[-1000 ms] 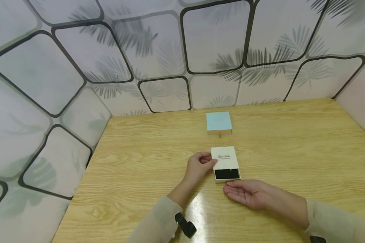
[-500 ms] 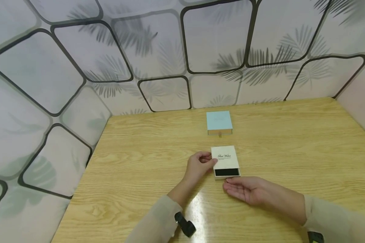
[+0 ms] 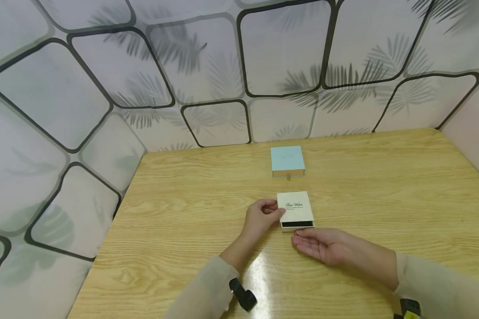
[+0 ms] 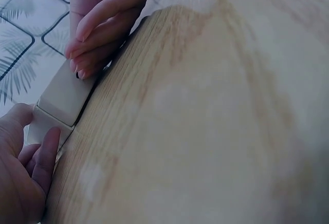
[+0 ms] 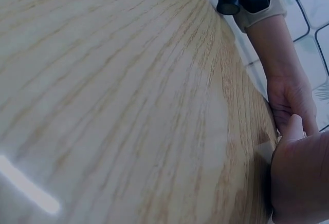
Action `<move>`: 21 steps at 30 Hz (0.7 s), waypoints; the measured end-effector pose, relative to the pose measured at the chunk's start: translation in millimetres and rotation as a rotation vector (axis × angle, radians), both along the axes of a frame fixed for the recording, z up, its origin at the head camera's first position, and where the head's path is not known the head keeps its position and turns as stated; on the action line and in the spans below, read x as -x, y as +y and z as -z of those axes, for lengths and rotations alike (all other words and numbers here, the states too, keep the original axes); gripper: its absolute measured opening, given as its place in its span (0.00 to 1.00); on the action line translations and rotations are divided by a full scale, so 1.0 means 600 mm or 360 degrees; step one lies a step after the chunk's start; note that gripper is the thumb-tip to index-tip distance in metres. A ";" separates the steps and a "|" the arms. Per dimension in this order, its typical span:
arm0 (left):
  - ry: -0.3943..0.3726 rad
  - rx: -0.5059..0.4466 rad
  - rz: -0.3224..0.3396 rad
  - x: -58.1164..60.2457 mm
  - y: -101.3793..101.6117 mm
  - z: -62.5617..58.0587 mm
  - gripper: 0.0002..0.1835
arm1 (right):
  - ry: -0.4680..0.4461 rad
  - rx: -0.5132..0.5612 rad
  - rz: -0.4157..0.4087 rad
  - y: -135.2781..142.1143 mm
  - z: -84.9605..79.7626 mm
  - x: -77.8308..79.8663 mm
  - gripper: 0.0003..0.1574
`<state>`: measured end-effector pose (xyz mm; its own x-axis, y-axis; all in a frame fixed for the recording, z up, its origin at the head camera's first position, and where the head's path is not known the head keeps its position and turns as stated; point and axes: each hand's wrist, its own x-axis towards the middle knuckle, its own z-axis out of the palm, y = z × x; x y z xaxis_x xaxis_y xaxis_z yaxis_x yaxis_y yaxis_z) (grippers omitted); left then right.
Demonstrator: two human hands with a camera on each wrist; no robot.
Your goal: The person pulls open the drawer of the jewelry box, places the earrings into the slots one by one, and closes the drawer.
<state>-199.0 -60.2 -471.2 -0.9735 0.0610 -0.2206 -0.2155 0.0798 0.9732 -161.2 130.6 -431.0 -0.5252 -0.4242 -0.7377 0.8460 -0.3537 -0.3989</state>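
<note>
In the head view a small white drawer-style gift box (image 3: 299,212) printed "Best Wishes" lies on the table. Its drawer (image 3: 297,228) sticks out a little at the near end, leaving a thin strip of black interior showing. My left hand (image 3: 259,220) grips the sleeve's left side, thumb on top. My right hand (image 3: 323,247), palm turned up with relaxed fingers, touches the drawer's front. The left wrist view has the box (image 4: 66,93) between both hands. In the right wrist view my right hand (image 5: 304,178) covers most of the box.
A light blue box (image 3: 287,158) with an orange-brown front and a small pull tab stands behind the white one. The wood-grain table (image 3: 175,257) meets a patterned cloth backdrop (image 3: 215,124) at its back and left.
The right hand has moved away from me, and the drawer has slid further into the sleeve, so less black interior shows. The left hand and the blue box have stayed in place.
</note>
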 end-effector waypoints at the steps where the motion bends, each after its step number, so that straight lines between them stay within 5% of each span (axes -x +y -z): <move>1: 0.0001 -0.0001 0.0002 0.000 -0.001 0.001 0.19 | 0.0006 -0.0007 0.0001 -0.001 0.000 0.001 0.07; 21: 0.0009 -0.0013 0.0042 -0.001 -0.003 0.005 0.20 | -0.0016 0.0158 0.0069 0.000 0.002 0.016 0.06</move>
